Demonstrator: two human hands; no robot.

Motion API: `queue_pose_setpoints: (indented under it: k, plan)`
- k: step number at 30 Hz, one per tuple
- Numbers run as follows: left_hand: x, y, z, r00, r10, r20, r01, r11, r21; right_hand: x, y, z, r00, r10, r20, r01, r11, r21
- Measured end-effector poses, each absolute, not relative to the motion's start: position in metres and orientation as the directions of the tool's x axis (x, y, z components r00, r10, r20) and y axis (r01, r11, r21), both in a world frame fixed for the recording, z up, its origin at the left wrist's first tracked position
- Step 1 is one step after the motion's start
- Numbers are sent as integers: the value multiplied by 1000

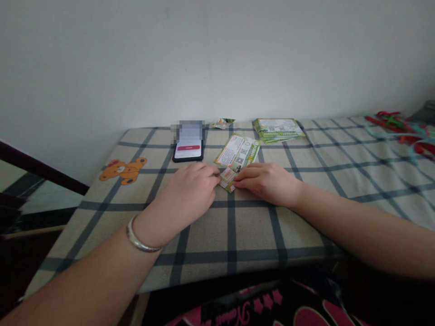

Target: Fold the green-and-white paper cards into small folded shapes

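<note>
A green and white printed leaflet (235, 151) lies slanted on the checked tablecloth, its near end folded over into a point. My left hand (195, 188), with a silver bangle at the wrist, presses closed fingers on the left edge of the folded end. From the other side, the bunched fingers of my right hand (267, 183) grip the leaflet's right edge. Both thumbs are mostly hidden. Just behind lies a small folded piece of similar printed paper (222, 123).
A phone (188, 151) with a lit screen lies beyond my left hand. At the back right is a stack of leaflets (280, 129). A bear cutout (124, 171) lies at left on the tablecloth (210, 235); red and teal ribbons (401, 129) tangle at far right.
</note>
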State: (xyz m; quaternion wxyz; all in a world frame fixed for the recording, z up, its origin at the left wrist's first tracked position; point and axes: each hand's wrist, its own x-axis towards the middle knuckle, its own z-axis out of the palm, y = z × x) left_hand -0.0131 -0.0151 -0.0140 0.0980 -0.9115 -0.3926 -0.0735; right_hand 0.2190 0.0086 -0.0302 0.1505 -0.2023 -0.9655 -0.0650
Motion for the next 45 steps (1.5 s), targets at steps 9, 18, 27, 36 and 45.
queue_pose_setpoints:
  k: [9, 18, 27, 36, 45]
  plan:
    - [-15, -10, -16, 765, 606, 218, 642, -746, -179, 216, 0, -25, -842, 433, 321, 509, 835, 209]
    - [-13, -9, -17, 765, 598, 238, 637, -756, -149, 214, -4, -23, -844, 438, 310, 513, 827, 230]
    - [-9, -12, -20, 745, 617, 253, 658, -742, -127, 216, -1, -22, -855, 440, 276, 493, 854, 166]
    - [-10, -10, -24, 748, 617, 243, 653, -750, -107, 219, 2, -26, -823, 463, 330, 508, 859, 61]
    - [-16, -4, -23, 736, 662, 140, 669, -744, 3, 220, 2, -25, -771, 537, 342, 543, 835, -87]
